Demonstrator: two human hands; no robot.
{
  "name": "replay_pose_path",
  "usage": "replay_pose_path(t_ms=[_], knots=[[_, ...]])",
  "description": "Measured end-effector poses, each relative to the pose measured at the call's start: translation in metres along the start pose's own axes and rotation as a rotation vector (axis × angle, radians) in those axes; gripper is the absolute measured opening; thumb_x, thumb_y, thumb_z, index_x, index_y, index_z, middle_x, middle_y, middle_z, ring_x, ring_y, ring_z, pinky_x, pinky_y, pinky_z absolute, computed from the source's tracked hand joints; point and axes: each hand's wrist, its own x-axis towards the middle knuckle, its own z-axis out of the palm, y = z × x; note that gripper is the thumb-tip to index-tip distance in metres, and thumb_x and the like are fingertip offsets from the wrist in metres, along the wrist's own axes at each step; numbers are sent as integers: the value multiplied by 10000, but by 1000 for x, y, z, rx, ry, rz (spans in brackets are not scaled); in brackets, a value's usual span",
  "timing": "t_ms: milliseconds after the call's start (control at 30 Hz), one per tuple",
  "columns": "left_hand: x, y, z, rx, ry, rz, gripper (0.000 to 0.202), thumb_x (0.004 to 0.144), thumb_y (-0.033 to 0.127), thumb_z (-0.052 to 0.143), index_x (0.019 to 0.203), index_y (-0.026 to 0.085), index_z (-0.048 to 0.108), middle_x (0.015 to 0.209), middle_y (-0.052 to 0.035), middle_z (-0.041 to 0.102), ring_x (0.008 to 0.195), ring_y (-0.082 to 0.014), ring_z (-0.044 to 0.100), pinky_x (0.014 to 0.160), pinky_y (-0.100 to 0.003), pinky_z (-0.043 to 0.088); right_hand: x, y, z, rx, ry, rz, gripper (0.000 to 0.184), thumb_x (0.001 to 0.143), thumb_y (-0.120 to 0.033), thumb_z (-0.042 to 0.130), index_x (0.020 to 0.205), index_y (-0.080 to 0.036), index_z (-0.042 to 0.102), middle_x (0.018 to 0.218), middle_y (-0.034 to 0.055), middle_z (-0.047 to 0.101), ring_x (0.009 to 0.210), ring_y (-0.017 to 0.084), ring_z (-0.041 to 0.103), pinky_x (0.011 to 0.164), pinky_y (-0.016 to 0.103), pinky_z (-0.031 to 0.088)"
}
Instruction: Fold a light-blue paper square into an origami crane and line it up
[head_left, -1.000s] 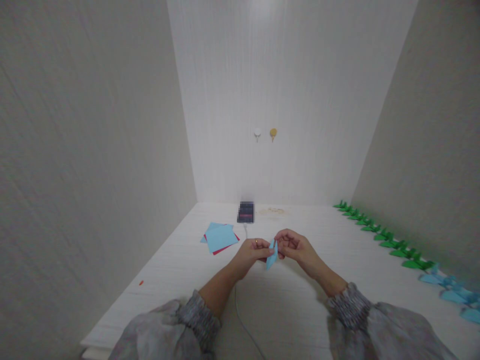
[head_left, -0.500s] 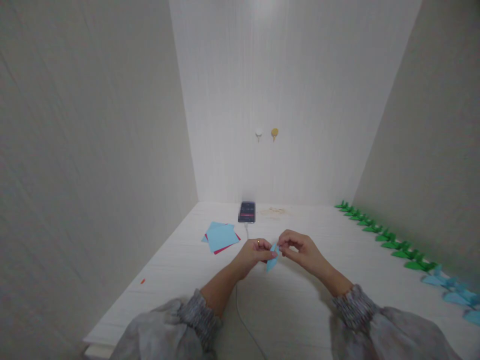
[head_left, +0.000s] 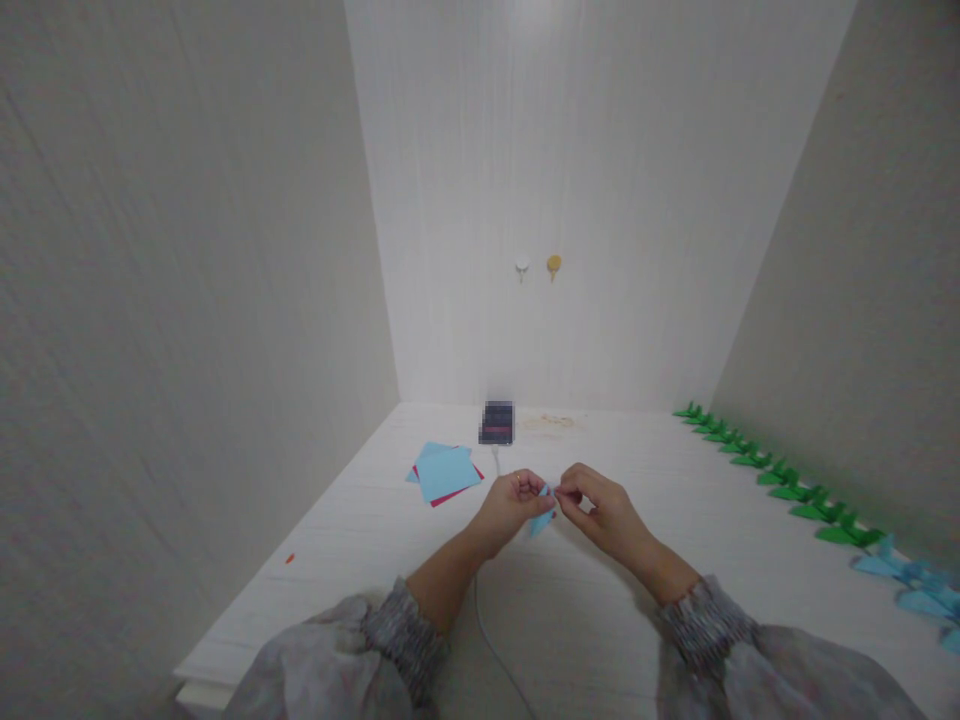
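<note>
A small folded piece of light blue paper (head_left: 540, 524) is between my two hands, above the white table. My left hand (head_left: 511, 512) pinches it between thumb and fingers, with a ring on one finger. The fingertips of my right hand (head_left: 596, 505) are pinched together at the paper's upper right edge. Part of the paper is hidden behind my left thumb. Left of my left hand lies a loose stack of square paper sheets (head_left: 448, 472), light blue on top with red showing beneath.
A phone (head_left: 497, 424) lies at the back, its cable (head_left: 491, 640) running forward under my left arm. Folded green paper figures (head_left: 787, 488) and light blue ones (head_left: 926, 598) line the right wall. An orange scrap (head_left: 290, 558) is at left. Two hooks (head_left: 553, 264) hang on the back wall.
Both hands stay at the same spot with the blue paper. My left fingers curl a little more, and my right fingertips have shifted slightly at the paper's edge. The view has moved slightly.
</note>
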Motion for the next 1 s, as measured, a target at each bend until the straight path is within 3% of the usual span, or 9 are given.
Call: replay_pose_path(t_ms=[500,1000], knots=[[-1,4,2,-40,108,25,246,515,255,663,688,110,566,585,18,553,526,-77,502,575,-221,389,-1,7,-4,-307,-48,-220,180,768,-145,402,896,-171,526,842,75,535,737,134,512,624,243,434],[-2,4,2,27,86,60,207,561,278,630,670,109,585,539,20,541,494,-62,460,533,-194,343,0,-4,-11,-481,-101,-290,169,763,-205,419,872,-170,543,818,65,552,629,106,496,570,228,385]])
